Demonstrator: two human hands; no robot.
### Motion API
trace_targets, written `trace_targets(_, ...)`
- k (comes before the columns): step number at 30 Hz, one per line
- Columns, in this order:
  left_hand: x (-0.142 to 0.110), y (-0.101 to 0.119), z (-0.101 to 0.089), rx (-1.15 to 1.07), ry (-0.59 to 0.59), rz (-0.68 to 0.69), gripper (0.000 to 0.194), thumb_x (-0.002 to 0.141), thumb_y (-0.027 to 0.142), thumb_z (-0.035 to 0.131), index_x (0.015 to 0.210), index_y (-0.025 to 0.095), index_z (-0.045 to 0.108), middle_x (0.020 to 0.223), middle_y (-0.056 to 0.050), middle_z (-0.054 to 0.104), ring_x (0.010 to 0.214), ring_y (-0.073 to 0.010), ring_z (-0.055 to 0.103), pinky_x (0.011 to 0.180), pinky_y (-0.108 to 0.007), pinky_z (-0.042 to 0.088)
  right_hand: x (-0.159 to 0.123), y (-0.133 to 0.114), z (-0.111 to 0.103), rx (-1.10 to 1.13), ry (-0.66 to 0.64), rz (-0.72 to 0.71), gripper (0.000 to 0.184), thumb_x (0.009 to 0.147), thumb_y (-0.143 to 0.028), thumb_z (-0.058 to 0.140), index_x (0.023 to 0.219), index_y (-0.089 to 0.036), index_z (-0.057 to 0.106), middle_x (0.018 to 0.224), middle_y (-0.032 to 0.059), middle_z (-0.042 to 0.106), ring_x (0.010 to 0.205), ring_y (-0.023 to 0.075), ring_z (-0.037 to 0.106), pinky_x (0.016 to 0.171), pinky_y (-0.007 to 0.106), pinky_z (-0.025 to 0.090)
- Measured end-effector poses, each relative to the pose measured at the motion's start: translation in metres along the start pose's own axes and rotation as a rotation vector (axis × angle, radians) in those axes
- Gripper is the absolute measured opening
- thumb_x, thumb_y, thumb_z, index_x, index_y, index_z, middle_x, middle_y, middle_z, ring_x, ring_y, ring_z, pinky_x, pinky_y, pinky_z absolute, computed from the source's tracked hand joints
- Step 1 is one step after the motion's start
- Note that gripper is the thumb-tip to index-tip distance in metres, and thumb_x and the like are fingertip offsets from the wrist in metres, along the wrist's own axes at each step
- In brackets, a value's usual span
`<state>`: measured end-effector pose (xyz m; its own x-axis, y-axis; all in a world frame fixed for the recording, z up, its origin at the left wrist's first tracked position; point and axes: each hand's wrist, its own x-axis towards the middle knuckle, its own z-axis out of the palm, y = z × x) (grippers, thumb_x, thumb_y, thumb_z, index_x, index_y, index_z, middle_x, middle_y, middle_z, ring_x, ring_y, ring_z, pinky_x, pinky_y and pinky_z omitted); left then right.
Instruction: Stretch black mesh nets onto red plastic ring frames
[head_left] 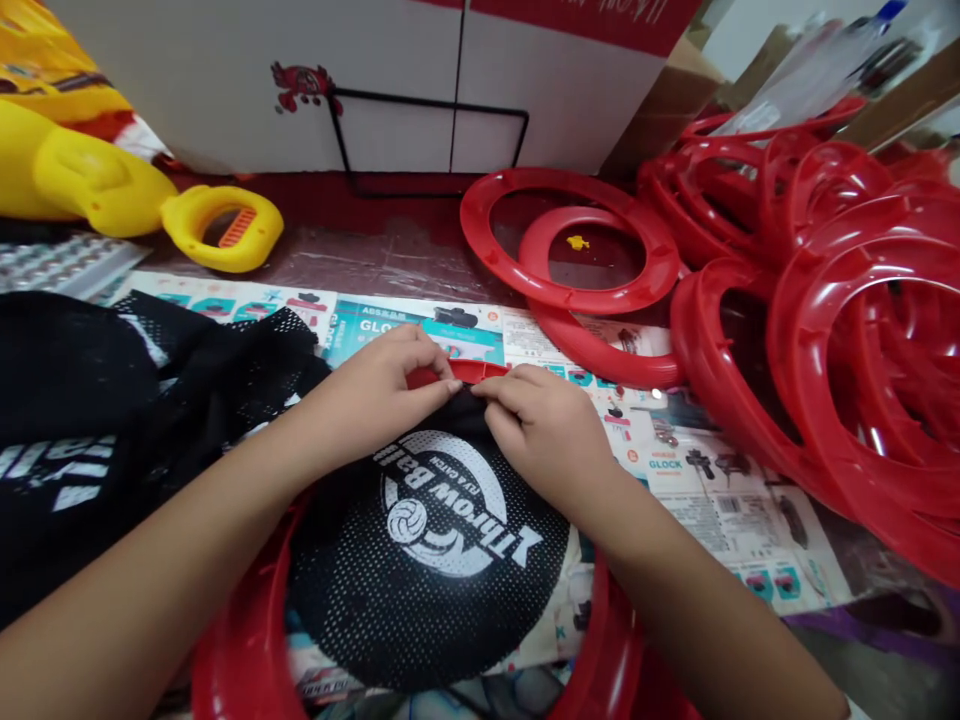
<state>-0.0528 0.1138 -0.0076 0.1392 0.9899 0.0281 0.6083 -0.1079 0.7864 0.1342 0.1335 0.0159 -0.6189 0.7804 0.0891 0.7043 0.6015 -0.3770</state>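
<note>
A round black mesh net [427, 610] with a white "Throw Ball" print lies across the opening of a red plastic ring [251, 640]. At the ring's far side, my left hand [390, 385] pinches the net's edge between thumb and fingers. My right hand [544, 430] grips the same edge just beside it, fingertips close to the left ones. A strip of the ring's inner rim shows between and behind the hands. Toward me, the net's near edge hangs loose inside the ring, apart from the rim.
More black printed mesh [82, 440] is heaped at left. Several red rings [795, 330] are piled at right, with two overlapping ahead. A yellow plastic piece with a ring handle [225, 230] lies back left. A white carton [390, 60] stands behind; printed cardboard [720, 530] covers the table.
</note>
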Motion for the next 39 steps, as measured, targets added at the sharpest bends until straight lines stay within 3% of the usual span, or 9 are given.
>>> trace_targets(8, 0.001, 0.0, 0.002, 0.061, 0.015, -0.008, 0.025, 0.081, 0.038, 0.051, 0.074, 0.018, 0.064, 0.082, -0.003, 0.052, 0.08, -0.0188, 0.052, 0.075, -0.032, 0.044, 0.001, -0.001, 0.002, -0.047, -0.046, 0.025, 0.028, 0.088, -0.013, 0.048, 0.099, -0.016, 0.073, 0.088, 0.008, 0.069, 0.084, 0.0191, 0.062, 0.077, 0.029, 0.044)
trace_targets(12, 0.003, 0.003, 0.003, 0.08, 0.029, -0.051, 0.022, 0.077, 0.035, 0.052, 0.071, 0.018, 0.064, 0.084, -0.004, 0.055, 0.08, -0.0196, 0.054, 0.076, -0.034, 0.046, 0.002, -0.003, -0.001, -0.157, -0.094, 0.015, 0.029, 0.09, -0.016, 0.046, 0.102, -0.017, 0.073, 0.084, 0.008, 0.065, 0.078, 0.0188, 0.059, 0.069, 0.028, 0.04)
trace_targets(19, 0.0, 0.012, 0.001, 0.227, 0.003, -0.11, 0.022, 0.079, 0.034, 0.05, 0.069, 0.018, 0.063, 0.079, -0.005, 0.055, 0.077, -0.0217, 0.056, 0.074, -0.037, 0.049, -0.002, -0.006, -0.004, -0.385, -0.142, -0.21, 0.021, 0.09, -0.016, 0.05, 0.094, -0.019, 0.071, 0.078, 0.0055, 0.063, 0.07, 0.0181, 0.052, 0.059, 0.031, 0.026)
trace_targets(22, -0.005, 0.01, -0.004, 0.243, -0.04, -0.117, 0.022, 0.078, 0.035, 0.051, 0.072, 0.019, 0.065, 0.081, -0.006, 0.056, 0.078, -0.023, 0.058, 0.078, -0.04, 0.05, -0.004, -0.007, -0.008, -0.34, -0.189, -0.235, 0.021, 0.089, -0.014, 0.05, 0.099, -0.019, 0.069, 0.082, 0.0058, 0.066, 0.075, 0.019, 0.055, 0.062, 0.031, 0.03)
trace_targets(28, -0.018, 0.001, -0.019, 0.316, -0.14, -0.092, 0.026, 0.08, 0.039, 0.047, 0.071, 0.021, 0.063, 0.084, -0.006, 0.056, 0.075, -0.0237, 0.058, 0.077, -0.044, 0.049, -0.01, -0.014, -0.014, -0.134, -0.223, -0.124, 0.019, 0.091, -0.017, 0.048, 0.099, -0.014, 0.064, 0.095, 0.0083, 0.07, 0.088, 0.0211, 0.062, 0.075, 0.031, 0.04)
trace_targets(30, -0.021, 0.003, -0.02, 0.363, -0.107, -0.041, 0.022, 0.08, 0.035, 0.046, 0.074, 0.02, 0.06, 0.085, -0.007, 0.057, 0.077, -0.0243, 0.057, 0.077, -0.045, 0.048, -0.01, -0.016, -0.014, -0.088, -0.212, -0.11, 0.016, 0.09, -0.017, 0.049, 0.096, -0.014, 0.064, 0.093, 0.0073, 0.071, 0.087, 0.0208, 0.062, 0.074, 0.03, 0.04)
trace_targets(34, -0.02, 0.009, -0.015, 0.291, -0.012, 0.218, 0.015, 0.082, 0.023, 0.044, 0.088, 0.017, 0.056, 0.095, -0.008, 0.061, 0.093, -0.024, 0.057, 0.083, -0.04, 0.047, -0.007, -0.013, -0.013, -0.003, -0.16, -0.049, 0.017, 0.086, -0.013, 0.05, 0.091, -0.016, 0.067, 0.089, 0.0053, 0.071, 0.08, 0.0175, 0.06, 0.07, 0.027, 0.039)
trace_targets(39, -0.02, 0.014, -0.01, 0.201, -0.084, 0.393, 0.02, 0.086, 0.016, 0.043, 0.086, 0.018, 0.063, 0.1, -0.006, 0.065, 0.093, -0.0177, 0.06, 0.085, -0.031, 0.049, -0.002, -0.006, -0.012, 0.039, -0.134, -0.083, 0.02, 0.082, -0.01, 0.051, 0.084, -0.018, 0.069, 0.083, 0.0023, 0.07, 0.078, 0.0161, 0.059, 0.07, 0.026, 0.038)
